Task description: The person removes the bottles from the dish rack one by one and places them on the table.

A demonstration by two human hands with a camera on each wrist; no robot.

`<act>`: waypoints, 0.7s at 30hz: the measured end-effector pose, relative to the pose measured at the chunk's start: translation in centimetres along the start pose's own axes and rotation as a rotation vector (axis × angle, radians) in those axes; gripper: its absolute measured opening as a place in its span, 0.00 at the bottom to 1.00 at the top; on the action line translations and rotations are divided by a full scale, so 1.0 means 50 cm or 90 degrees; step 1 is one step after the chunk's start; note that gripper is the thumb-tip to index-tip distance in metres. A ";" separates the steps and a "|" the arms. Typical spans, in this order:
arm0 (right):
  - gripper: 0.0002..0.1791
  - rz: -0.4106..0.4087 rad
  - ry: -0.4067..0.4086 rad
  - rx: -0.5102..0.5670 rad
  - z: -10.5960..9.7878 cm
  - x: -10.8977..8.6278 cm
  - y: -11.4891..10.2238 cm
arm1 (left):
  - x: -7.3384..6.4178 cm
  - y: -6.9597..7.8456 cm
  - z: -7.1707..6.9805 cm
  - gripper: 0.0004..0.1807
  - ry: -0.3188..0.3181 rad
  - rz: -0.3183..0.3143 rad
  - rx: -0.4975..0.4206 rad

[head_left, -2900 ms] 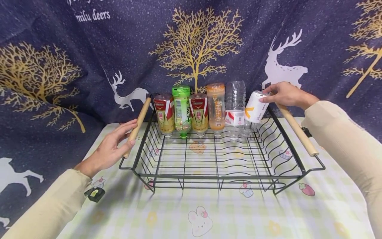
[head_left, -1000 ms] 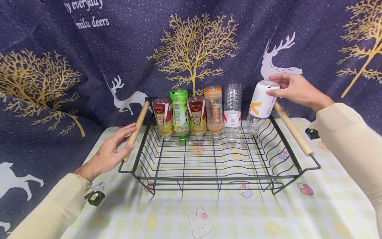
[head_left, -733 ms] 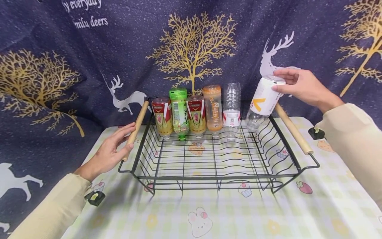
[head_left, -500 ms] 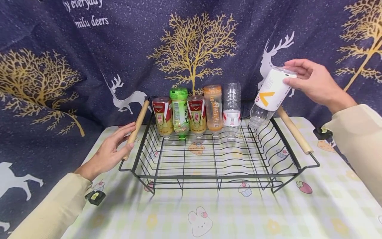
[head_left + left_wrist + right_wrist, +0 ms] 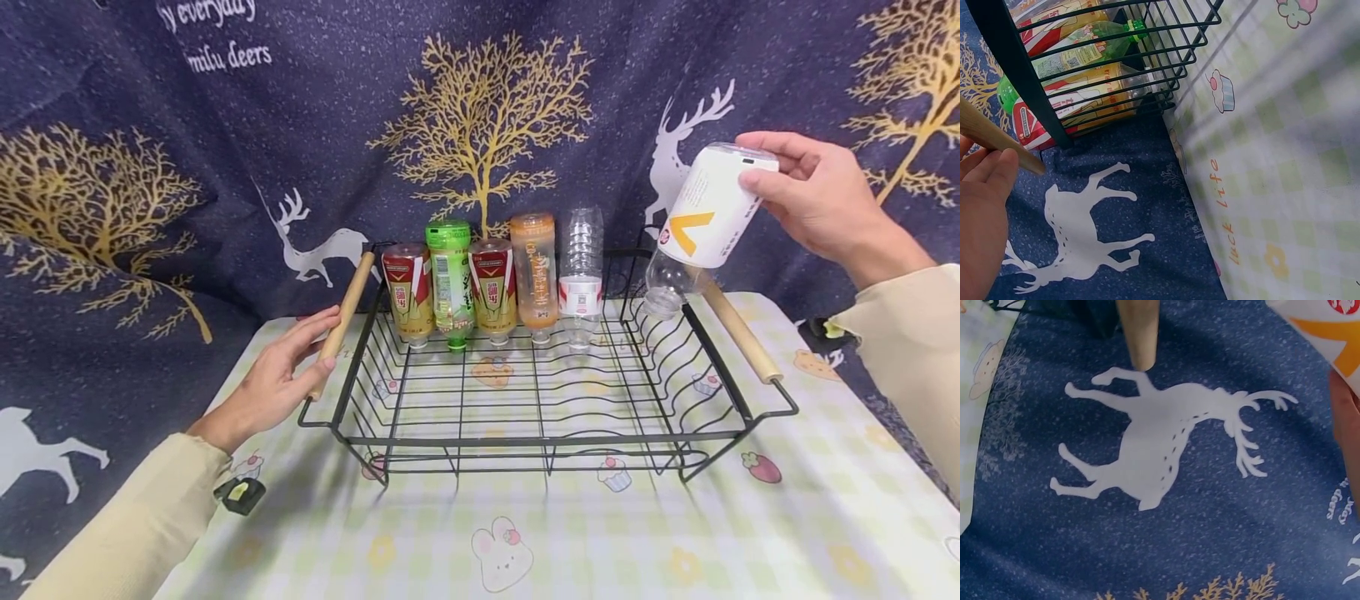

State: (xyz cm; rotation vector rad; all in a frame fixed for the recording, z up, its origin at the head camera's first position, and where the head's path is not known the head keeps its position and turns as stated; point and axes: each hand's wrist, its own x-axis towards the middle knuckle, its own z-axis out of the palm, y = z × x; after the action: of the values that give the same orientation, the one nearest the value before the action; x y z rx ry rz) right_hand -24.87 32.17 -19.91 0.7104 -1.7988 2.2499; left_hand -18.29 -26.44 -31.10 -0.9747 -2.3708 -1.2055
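Note:
My right hand (image 5: pixel 832 200) pinches the base end of a clear plastic bottle (image 5: pixel 716 204) with a white label and an orange mark. The bottle is upside down and tilted, neck toward lower left, over the right back corner of the black wire dish rack (image 5: pixel 547 444). In the right wrist view only part of its label (image 5: pixel 1329 331) shows. My left hand (image 5: pixel 273 379) holds the rack's left wooden handle (image 5: pixel 345 325) lightly between thumb and fingers. Along the rack's back stand inverted bottles: two red-gold ones (image 5: pixel 408 292), a green one (image 5: pixel 451 287), an orange one (image 5: pixel 535 275) and a clear one (image 5: pixel 581 287).
The rack's right wooden handle (image 5: pixel 742 333) lies below the raised bottle. A checked tablecloth (image 5: pixel 600 542) covers the table under the rack. Behind it hangs a dark blue cloth (image 5: pixel 315 108) printed with deer and trees. A small black object (image 5: pixel 240 496) is at the left sleeve.
The right hand has lifted the white-label bottle from the rack's back row, up and to the right, tilting it more. The left hand has stayed at its handle.

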 end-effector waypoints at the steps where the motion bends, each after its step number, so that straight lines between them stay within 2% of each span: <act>1: 0.20 0.002 -0.001 0.009 0.002 0.000 0.000 | 0.000 0.000 0.000 0.28 0.000 -0.001 0.001; 6: 0.21 0.014 -0.017 0.029 0.008 -0.006 -0.001 | 0.000 -0.002 0.000 0.27 0.000 -0.001 0.004; 13: 0.23 0.008 -0.036 -0.012 0.025 -0.028 -0.002 | 0.000 -0.001 0.003 0.28 -0.004 0.001 -0.003; 21: 0.24 -0.002 -0.042 0.020 0.045 -0.041 -0.007 | 0.001 0.003 0.001 0.28 -0.007 0.002 0.005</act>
State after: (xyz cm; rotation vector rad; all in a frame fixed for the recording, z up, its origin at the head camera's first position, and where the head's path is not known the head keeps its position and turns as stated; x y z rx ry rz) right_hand -22.38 30.43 -20.20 0.8008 -1.7932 2.2838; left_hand -18.23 -26.33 -31.00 -0.9855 -2.3800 -1.1926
